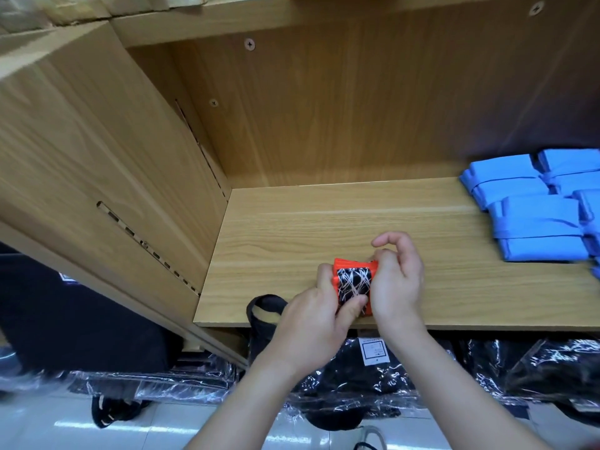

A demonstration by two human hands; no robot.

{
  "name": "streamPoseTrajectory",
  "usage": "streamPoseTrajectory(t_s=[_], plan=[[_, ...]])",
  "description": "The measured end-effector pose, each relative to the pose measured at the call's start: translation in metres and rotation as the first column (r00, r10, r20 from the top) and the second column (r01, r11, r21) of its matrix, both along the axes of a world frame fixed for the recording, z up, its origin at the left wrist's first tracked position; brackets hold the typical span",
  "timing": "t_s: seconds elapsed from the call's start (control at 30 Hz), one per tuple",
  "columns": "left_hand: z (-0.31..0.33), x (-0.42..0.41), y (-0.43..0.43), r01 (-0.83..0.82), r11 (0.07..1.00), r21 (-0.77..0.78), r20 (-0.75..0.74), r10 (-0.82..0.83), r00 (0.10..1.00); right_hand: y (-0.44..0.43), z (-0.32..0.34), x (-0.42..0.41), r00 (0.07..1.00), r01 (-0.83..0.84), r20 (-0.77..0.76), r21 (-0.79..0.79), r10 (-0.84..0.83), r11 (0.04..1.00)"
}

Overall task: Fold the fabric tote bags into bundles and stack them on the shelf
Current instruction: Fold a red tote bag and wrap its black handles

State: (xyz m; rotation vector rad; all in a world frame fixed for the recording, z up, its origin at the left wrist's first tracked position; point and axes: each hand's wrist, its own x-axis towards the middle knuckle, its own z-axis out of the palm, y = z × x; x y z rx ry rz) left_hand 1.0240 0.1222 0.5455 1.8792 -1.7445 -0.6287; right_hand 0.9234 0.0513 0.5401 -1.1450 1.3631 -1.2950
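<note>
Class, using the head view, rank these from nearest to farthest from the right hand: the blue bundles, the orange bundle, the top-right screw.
1. orange bundle: against the right hand, on its left.
2. blue bundles: farther right.
3. top-right screw: far above.

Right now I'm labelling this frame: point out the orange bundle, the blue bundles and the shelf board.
orange bundle (354,282): head view, its black patterned band.
blue bundles (539,211): head view, nearest bundle's top.
shelf board (292,228): head view, bare wood at centre.
</note>
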Motion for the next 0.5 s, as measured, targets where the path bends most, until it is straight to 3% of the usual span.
streamPoseTrajectory(t_s=[0.13,0.2,0.23,0.3,0.37,0.43,0.5], plan=[[0.001,-0.005,0.0,-0.063,0.996,-0.07,-0.063,0.059,0.996,-0.002,0.009,-0.005,0.994,-0.1,-0.054,-0.056,0.097,0.993],[0.001,-0.003,-0.001,-0.097,0.985,-0.139,0.005,0.099,0.995,-0.005,0.019,-0.011,0.94,-0.282,-0.22,-0.061,0.263,0.957],[0.002,-0.001,-0.001,-0.102,0.982,-0.161,0.063,0.113,0.992,-0.006,0.024,-0.016,0.864,-0.404,-0.344,-0.038,0.367,0.914],[0.004,0.003,-0.002,-0.096,0.982,-0.164,0.157,0.122,0.98,-0.009,0.033,-0.027,0.597,-0.627,-0.601,0.062,0.531,0.776],[0.006,0.006,-0.002,-0.084,0.986,-0.144,0.157,0.106,0.982,-0.012,0.042,-0.035,0.329,-0.73,-0.778,0.149,0.534,0.667],[0.008,0.005,-0.002,-0.077,0.989,-0.126,0.126,0.093,0.988,-0.015,0.044,-0.038,0.236,-0.772,-0.853,0.126,0.466,0.622],[0.011,0.003,-0.002,-0.053,0.994,-0.099,0.078,0.061,0.995,-0.02,0.042,-0.041,0.276,-0.819,-0.844,0.044,0.46,0.571]])
